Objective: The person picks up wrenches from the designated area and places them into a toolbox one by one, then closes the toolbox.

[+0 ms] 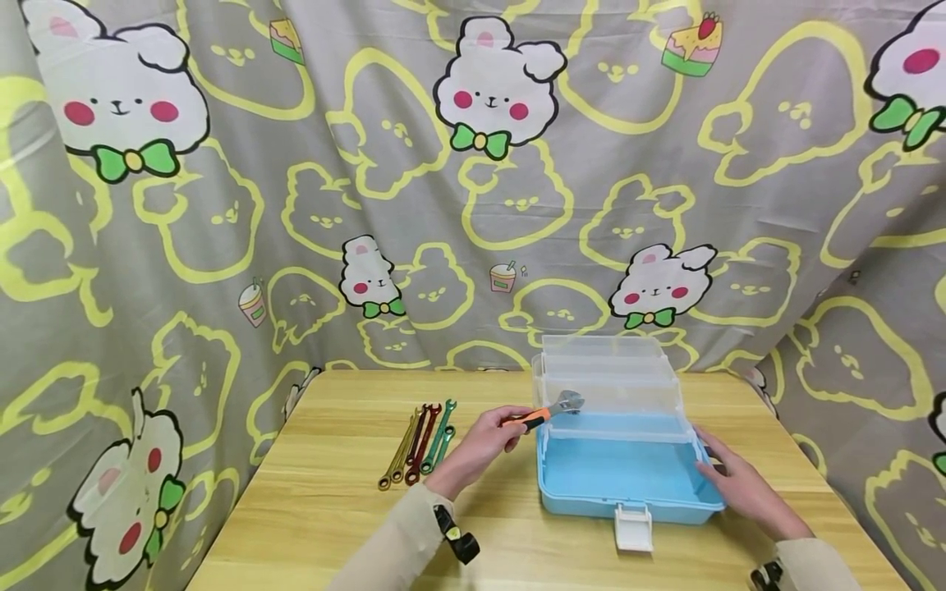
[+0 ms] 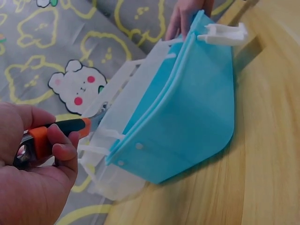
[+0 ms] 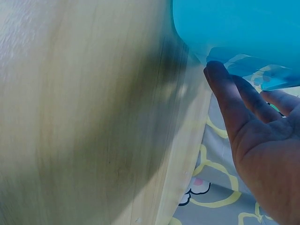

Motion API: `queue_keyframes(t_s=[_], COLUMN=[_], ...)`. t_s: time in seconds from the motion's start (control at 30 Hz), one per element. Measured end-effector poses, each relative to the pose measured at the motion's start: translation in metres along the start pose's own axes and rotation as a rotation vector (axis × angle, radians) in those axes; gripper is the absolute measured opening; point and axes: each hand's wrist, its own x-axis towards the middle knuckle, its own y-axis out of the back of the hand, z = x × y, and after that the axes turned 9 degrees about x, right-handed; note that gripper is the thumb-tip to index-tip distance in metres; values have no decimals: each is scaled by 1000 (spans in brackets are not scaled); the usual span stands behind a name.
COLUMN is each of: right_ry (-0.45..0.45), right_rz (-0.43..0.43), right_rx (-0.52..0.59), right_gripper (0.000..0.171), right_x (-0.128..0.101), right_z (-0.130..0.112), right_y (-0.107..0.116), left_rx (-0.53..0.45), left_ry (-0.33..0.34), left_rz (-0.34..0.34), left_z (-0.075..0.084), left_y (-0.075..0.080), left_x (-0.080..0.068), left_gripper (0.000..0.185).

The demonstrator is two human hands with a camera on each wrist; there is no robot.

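An open blue toolbox [image 1: 628, 484] with clear fold-out trays [image 1: 606, 382] stands on the wooden table [image 1: 332, 509]. My left hand [image 1: 484, 447] grips the orange-and-black handle of an adjustable wrench [image 1: 550, 408], whose metal head reaches over the box's left tray. In the left wrist view the same left hand [image 2: 35, 173] holds the wrench handle [image 2: 56, 131] beside the blue box [image 2: 187, 122]. My right hand [image 1: 732, 480] rests with straight fingers against the box's right side; in the right wrist view the fingertips [image 3: 225, 89] of this hand touch the blue box [image 3: 234, 23].
Several coloured spanners [image 1: 421, 443] lie side by side on the table left of the box. A white latch [image 1: 634, 527] hangs from the box's front. A bunny-print cloth [image 1: 473, 180] hangs behind and around the table.
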Motion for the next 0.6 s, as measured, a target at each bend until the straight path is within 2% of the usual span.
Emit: queue_keyframes(t_s=[0.37, 0.6], right_ry=[-17, -6], right_rz=[-11, 4], right_rx=[7, -4], right_gripper=[66, 66], right_x=[1, 1], right_z=[0, 1], right_y=[0, -1], left_rx=[-37, -61], left_ry=[21, 21], left_rz=[-27, -49], left_z=[3, 3], left_y=[-9, -7], left_x=[9, 7], left_gripper=[34, 43])
